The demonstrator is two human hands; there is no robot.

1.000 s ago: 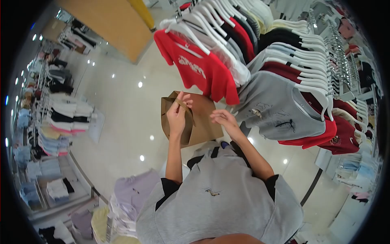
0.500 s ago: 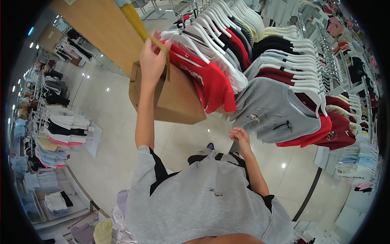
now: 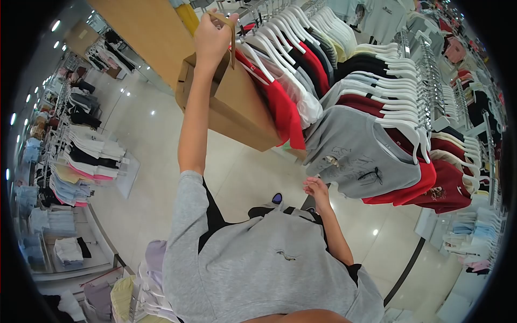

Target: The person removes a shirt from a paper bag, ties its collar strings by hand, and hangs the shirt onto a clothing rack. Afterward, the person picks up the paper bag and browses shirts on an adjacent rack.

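My left hand [image 3: 213, 39] is raised at the end of a stretched arm, its fingers closed around the flat strap handle of a brown paper bag [image 3: 242, 110]. The bag hangs tilted, its top gaping, against the near end of a clothes rack. A red T-shirt [image 3: 285, 116] on a white hanger presses along the bag's right side. My right hand [image 3: 318, 192] is held low in front of my body, fingers loosely bent and apart, holding nothing that I can see. Close above it hangs a grey T-shirt [image 3: 358, 145] with a printed front.
White hangers [image 3: 291, 32] with several shirts fill the rack ahead. More dark red shirts [image 3: 441, 188] hang at the right. A wooden panel [image 3: 142, 37] stands behind the bag. Clothes racks [image 3: 89, 156] and a shelf of folded garments [image 3: 67, 253] line the left side.
My left hand has moved up and farther forward with the bag's handle, and the bag has shifted slightly right. My right hand has dropped a little.
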